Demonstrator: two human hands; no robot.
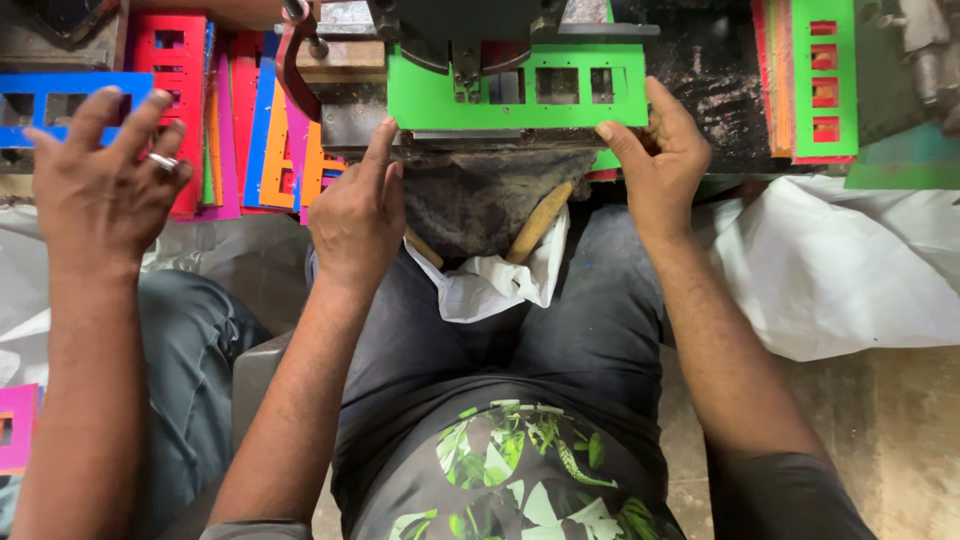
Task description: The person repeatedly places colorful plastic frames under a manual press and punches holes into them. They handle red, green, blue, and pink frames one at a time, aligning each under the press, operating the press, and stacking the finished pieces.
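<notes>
Green punched sheet (520, 100) lies flat on the bed of a dark press (470, 30), under its head, with rectangular windows cut along the upper edge. Left hand (358, 215): index finger extended, tip touching the sheet's lower left corner; the grip is loose, not clamped, other fingers curled. Right hand (655, 165): thumb and fingertips pinch the sheet's lower right edge, grip closed on it. A second person's hand (100, 180), ring on one finger, rests spread on a blue sheet (55, 100) at far left. Beside it a fanned stack of coloured sheets (235, 125). Further stack of green and red sheets (820, 80) at right. White cloth (840, 270) on the right.
</notes>
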